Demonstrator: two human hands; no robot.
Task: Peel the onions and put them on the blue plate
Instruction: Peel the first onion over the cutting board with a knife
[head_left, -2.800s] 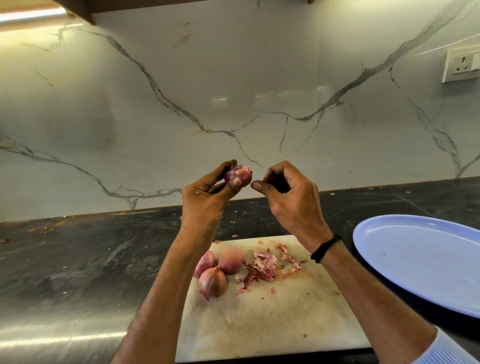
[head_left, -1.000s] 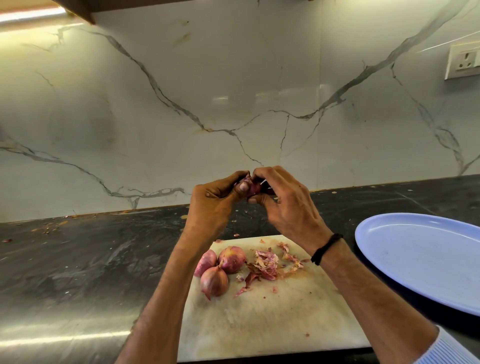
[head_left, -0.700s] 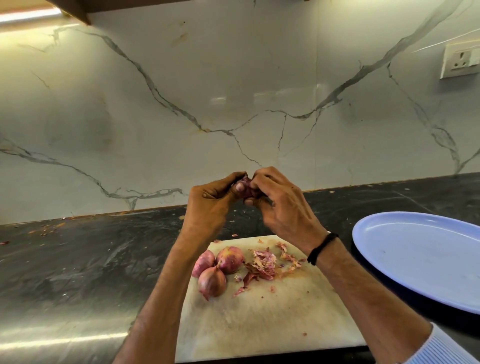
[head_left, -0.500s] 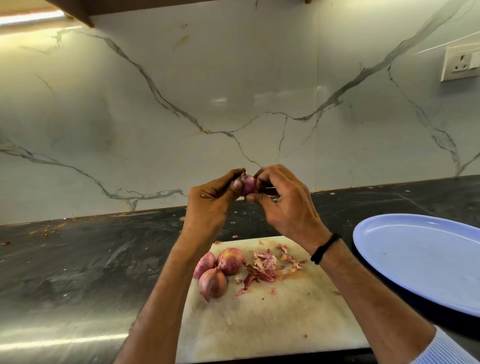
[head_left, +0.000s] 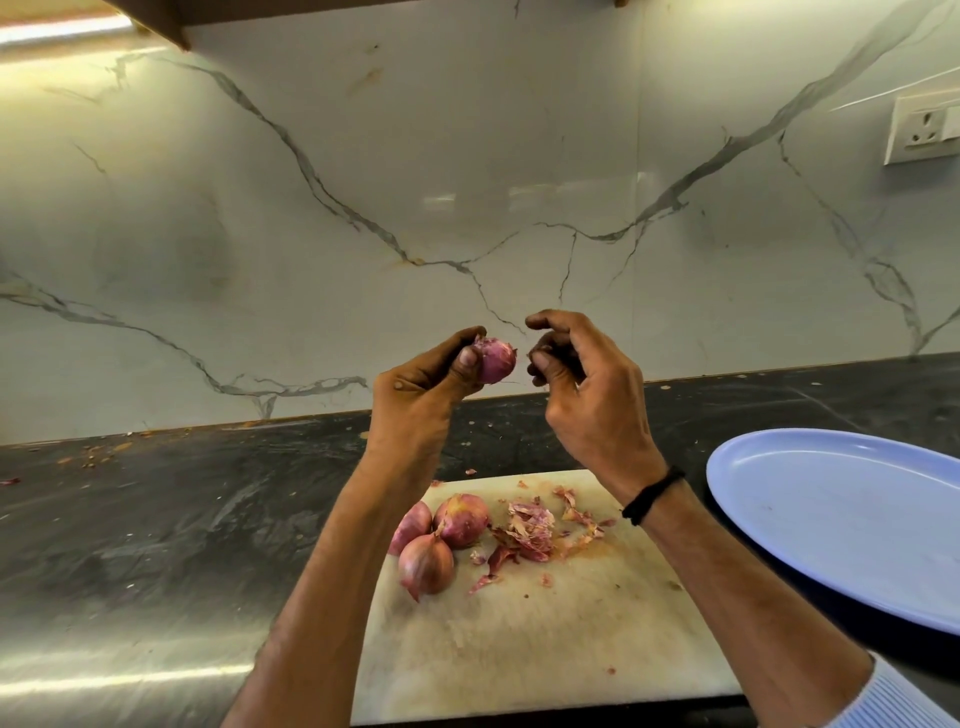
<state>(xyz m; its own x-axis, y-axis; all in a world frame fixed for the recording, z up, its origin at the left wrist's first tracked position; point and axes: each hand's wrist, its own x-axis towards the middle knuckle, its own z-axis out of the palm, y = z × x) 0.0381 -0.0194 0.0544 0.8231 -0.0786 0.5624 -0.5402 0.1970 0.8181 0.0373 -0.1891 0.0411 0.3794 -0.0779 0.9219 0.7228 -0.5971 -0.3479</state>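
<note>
Left hand (head_left: 415, 400) pinches a partly peeled onion (head_left: 496, 359) in its fingertips above the cutting board's (head_left: 519, 649) far edge, while the right hand (head_left: 592, 400) curls just beside it, contents unclear, and so light a pinch could drop it.

A cutting board (head_left: 519, 649) lies near centre on the table (head_left: 156, 519). Three onions (head_left: 460, 519) cluster on its far left part, with peel scraps (head_left: 530, 527) just to their right. The plate (head_left: 727, 499) rests on the table to the right of the board. Above the board's far edge, the left hand (head_left: 421, 395) holds an onion (head_left: 496, 358). The right hand (head_left: 592, 400) is just to the right of it, not touching.
</note>
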